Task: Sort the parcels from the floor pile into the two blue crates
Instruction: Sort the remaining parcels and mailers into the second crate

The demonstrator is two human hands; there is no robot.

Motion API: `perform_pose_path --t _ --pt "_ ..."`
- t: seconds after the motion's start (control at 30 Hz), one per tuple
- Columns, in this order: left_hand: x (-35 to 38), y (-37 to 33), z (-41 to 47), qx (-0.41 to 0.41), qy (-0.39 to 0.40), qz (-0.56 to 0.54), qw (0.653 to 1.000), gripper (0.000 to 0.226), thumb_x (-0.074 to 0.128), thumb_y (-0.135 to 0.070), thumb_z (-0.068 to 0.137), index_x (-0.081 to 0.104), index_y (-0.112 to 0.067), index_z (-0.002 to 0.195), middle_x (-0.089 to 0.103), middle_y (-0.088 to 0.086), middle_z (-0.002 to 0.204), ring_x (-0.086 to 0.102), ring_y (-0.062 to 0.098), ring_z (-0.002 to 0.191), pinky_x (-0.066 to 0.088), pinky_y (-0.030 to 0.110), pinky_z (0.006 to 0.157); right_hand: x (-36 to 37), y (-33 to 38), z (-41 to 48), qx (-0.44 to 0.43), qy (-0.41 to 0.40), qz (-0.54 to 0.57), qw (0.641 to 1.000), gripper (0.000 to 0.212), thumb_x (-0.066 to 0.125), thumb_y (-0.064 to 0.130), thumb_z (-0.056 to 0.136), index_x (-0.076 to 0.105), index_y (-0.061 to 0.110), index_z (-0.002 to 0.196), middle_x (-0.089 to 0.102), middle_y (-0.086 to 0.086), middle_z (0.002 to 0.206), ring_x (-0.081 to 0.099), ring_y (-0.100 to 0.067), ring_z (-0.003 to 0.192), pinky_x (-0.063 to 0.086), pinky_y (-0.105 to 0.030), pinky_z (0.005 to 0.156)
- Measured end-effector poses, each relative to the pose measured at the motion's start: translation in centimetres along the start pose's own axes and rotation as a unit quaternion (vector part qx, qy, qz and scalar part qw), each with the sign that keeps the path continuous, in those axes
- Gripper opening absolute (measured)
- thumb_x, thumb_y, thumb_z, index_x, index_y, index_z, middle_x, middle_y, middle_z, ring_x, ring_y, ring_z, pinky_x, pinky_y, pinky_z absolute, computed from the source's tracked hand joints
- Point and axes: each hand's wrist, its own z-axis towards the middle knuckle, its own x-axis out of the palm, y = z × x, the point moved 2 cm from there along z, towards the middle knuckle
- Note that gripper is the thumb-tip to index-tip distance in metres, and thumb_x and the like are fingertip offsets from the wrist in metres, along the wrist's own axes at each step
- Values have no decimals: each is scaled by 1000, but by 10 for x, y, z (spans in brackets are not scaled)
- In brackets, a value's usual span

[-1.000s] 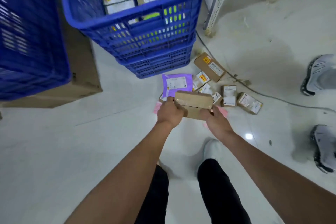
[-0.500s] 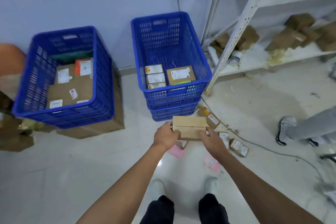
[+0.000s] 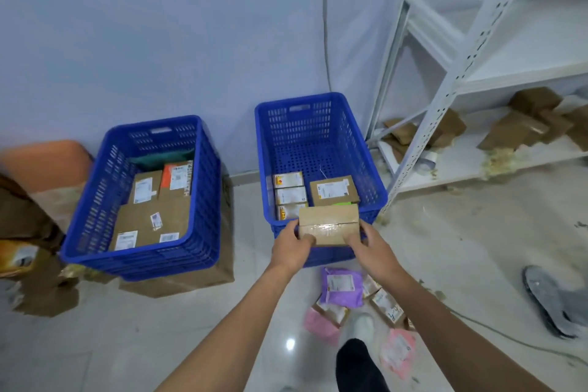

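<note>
Seen from the head camera, a plain brown cardboard box (image 3: 329, 223) with clear tape across its near face is held off the floor, level, between both hands. The left hand (image 3: 291, 248) grips its left end with the thumb on the near face. The right hand (image 3: 370, 247) grips the right end, fingers curled round the edge. The box shows against the near rim of the right blue slotted plastic crate (image 3: 305, 137); whether it is over the rim or just short of it cannot be told.

That crate stands against the far wall. In its near part lie three small white-labelled boxes (image 3: 288, 196) in a row and, to their right, a brown labelled parcel (image 3: 332, 189).

To the left, apart from it, the left blue slotted plastic crate (image 3: 143, 256) rests on a flat sheet of brown cardboard (image 3: 194, 278). It holds a large flat brown parcel (image 3: 152, 216), an orange parcel (image 3: 176, 173) and a teal bag (image 3: 162, 156) at the far end.

The floor pile lies near the person, below the right hand: a purple mailer bag (image 3: 342, 286), pink mailer bags (image 3: 397, 350) and small labelled boxes (image 3: 385, 302). The person's white shoe (image 3: 361, 326) stands among them.

On the right a white metal shelf rack (image 3: 445, 89) carries crumpled brown packages (image 3: 521, 127). A grey shoe (image 3: 547, 299) shows at the right edge.
</note>
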Motion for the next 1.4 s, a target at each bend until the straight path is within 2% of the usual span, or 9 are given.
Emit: perform_pose_path --t 0.2,0.33,0.43,0.63,0.9,1.07,1.17,1.3,1.4 --pt "17 -36 55 -30 -8 -36 999 45 65 -20 87 59 -25 131 70 -7 110 66 13 101 54 37 96 -30 11 75 -1 53 18 998 68 58 55 79 36 47 144 50 10 139 52 -14 124 43 -45 108" --pt "23 -65 92 -8 -3 -41 999 40 69 -5 86 60 -29 117 69 -15 99 64 5 90 49 8 70 -48 24 124 4 71 -1 997 63 58 49 87 34 44 145 50 11 132 52 -16 122 43 -39 105" --pt "24 -81 115 -1 0 -38 999 45 68 0 87 57 -27 121 67 -13 102 60 -2 90 47 3 66 -56 31 162 4 90 -38 995 62 56 51 89 32 42 145 55 9 133 53 -18 121 43 -38 102" --pt "6 -93 186 -38 -16 -14 999 48 64 -7 88 59 -28 130 71 -7 114 66 14 105 56 25 86 -53 60 232 -21 107 -65 992 57 54 50 94 35 38 146 55 11 131 53 -13 113 38 -30 88" --pt "-22 -100 331 -35 -8 20 999 37 56 -17 96 54 -23 133 63 -3 122 58 20 111 48 38 99 -14 79 355 14 53 -75 996 71 37 79 84 29 47 147 48 5 147 46 -23 134 39 -47 107" --pt "-19 -75 449 -27 1 86 996 31 52 -22 98 54 -19 129 61 2 113 58 25 103 48 36 86 24 67 448 28 14 -58 998 59 34 59 101 26 35 154 42 1 152 42 -27 138 35 -44 111" --pt "-7 -59 502 -29 13 107 994 29 50 -23 99 53 -17 127 59 5 111 56 26 97 43 34 76 41 47 501 40 11 -63 997 60 35 58 101 24 33 154 41 -3 153 40 -29 139 35 -49 112" --pt "20 -28 557 -48 19 104 993 32 49 -23 99 50 -18 131 60 8 109 61 29 94 55 45 81 55 6 564 58 15 -112 992 69 36 61 98 19 29 157 32 -9 159 34 -33 143 33 -50 114" --pt "45 4 589 -52 28 126 990 35 46 -21 103 44 -13 137 55 6 94 55 25 77 52 46 67 64 -26 595 54 23 -173 983 70 36 54 102 16 20 158 27 -12 160 32 -35 143 29 -47 117"
